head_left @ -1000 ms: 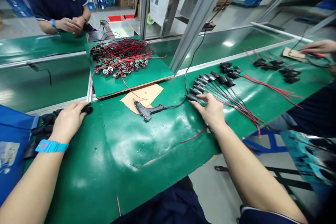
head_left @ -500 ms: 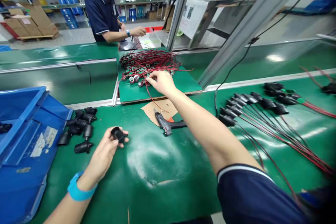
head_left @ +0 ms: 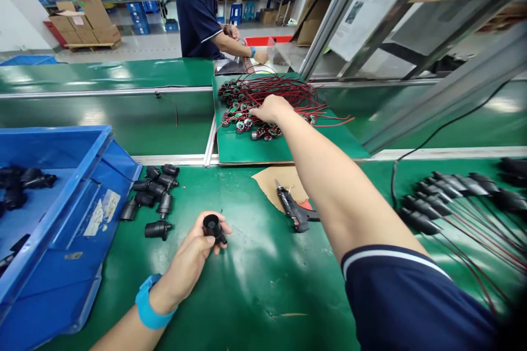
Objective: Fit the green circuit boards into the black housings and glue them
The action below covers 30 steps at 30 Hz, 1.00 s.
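Head cam: L hand [head_left: 191,258] pinches blk socket [head_left: 212,226], open end tipped up, over green bench [head_left: 247,290]; R hand [head_left: 272,108] at wired parts [head_left: 241,126] on raised board [head_left: 255,152], can't tell if gripping one; glue gun [head_left: 295,211] partly on cardboard [head_left: 266,182], more blk sockets [head_left: 158,191] beside blue bin [head_left: 88,252]

On the left of my view, a bin [head_left: 61,285] stands on the bench [head_left: 247,296], sockets [head_left: 37,178] inside it. Loose sockets [head_left: 158,229] lie to its right. Nearer me, the left hand [head_left: 193,252] holds another socket [head_left: 213,226]. At centre, a glue gun [head_left: 294,208] lies partly on cardboard [head_left: 267,186]; behind, a board [head_left: 247,153] bears wired parts [head_left: 242,126], the right hand [head_left: 272,108] over them. Far right, more sockets [head_left: 432,200] lie in rows. Beyond the board stands a co-worker [head_left: 197,11].
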Tool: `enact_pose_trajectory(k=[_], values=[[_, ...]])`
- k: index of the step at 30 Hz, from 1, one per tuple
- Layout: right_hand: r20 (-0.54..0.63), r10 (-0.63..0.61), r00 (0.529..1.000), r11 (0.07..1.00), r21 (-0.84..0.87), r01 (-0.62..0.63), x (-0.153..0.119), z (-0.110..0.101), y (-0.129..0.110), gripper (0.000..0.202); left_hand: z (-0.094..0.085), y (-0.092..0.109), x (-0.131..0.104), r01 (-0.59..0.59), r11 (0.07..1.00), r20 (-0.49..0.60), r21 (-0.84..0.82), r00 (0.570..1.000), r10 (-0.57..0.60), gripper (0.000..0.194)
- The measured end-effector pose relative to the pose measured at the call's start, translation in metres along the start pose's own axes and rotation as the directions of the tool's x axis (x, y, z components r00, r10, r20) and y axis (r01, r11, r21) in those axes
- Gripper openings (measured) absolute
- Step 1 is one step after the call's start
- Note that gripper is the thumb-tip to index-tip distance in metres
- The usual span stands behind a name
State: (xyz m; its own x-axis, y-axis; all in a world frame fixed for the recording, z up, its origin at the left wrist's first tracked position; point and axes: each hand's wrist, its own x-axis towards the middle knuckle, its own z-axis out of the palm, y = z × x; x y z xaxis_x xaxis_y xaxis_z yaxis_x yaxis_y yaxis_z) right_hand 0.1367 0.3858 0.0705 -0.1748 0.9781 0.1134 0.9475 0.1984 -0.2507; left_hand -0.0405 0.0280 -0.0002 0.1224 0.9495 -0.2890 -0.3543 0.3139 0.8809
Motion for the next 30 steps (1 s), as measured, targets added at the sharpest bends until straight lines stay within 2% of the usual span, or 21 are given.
enact_pose_trajectory(k=[3,6,9,13,16,17,19,22,24,27,30], values=[[-0.059,0.057,0.997,0.997,-0.047,-0.060,-0.006,0.002,-0.016,0.036,-0.001,0.002,-0.001,-0.021,0.999,-0.006,0.038,1.000,0.022,0.027],[-0.128,-0.008,0.992,0.997,-0.072,-0.002,-0.019,-0.001,-0.026,0.026,-0.002,0.003,0.000,-0.066,0.991,-0.051,0.116,0.996,0.073,0.022],[-0.221,-0.116,0.968,0.992,-0.080,0.101,-0.035,-0.012,-0.025,0.029,-0.003,0.001,0.000,-0.099,0.959,-0.110,0.267,0.985,0.132,0.025],[-0.415,-0.252,0.874,0.967,-0.074,0.243,-0.071,-0.043,-0.015,0.031,-0.001,0.001,-0.002,-0.132,0.905,-0.095,0.404,0.978,0.185,0.027],[-0.489,-0.323,0.810,0.939,-0.060,0.338,-0.125,-0.071,-0.005,0.021,0.005,0.004,-0.008,-0.170,0.870,-0.034,0.462,0.977,0.209,0.025],[-0.485,-0.345,0.804,0.926,-0.036,0.375,-0.149,-0.079,-0.001,0.016,0.007,0.005,-0.011,-0.179,0.855,-0.017,0.487,0.977,0.214,0.024],[-0.454,-0.345,0.821,0.906,0.068,0.418,-0.201,-0.090,0.010,0.012,0.011,0.006,-0.016,-0.201,0.825,0.034,0.528,0.976,0.215,0.022],[-0.274,-0.330,0.903,0.840,0.351,0.413,-0.278,-0.091,0.027,0.014,0.016,0.002,-0.023,-0.219,0.820,0.152,0.529,0.975,0.162,0.031],[-0.128,-0.382,0.915,0.753,0.532,0.388,-0.316,-0.083,0.033,0.013,0.019,-0.002,-0.025,-0.211,0.821,0.224,0.530,0.969,0.105,0.041],[0.019,-0.437,0.899,0.624,0.726,0.289,-0.349,-0.064,0.032,0.015,0.024,-0.007,-0.026,-0.206,0.801,0.275,0.563,0.960,0.054,0.047],[0.071,-0.425,0.902,0.547,0.815,0.194,-0.359,-0.046,0.025,0.018,0.028,-0.009,-0.026,-0.209,0.794,0.306,0.571,0.951,0.030,0.045]])
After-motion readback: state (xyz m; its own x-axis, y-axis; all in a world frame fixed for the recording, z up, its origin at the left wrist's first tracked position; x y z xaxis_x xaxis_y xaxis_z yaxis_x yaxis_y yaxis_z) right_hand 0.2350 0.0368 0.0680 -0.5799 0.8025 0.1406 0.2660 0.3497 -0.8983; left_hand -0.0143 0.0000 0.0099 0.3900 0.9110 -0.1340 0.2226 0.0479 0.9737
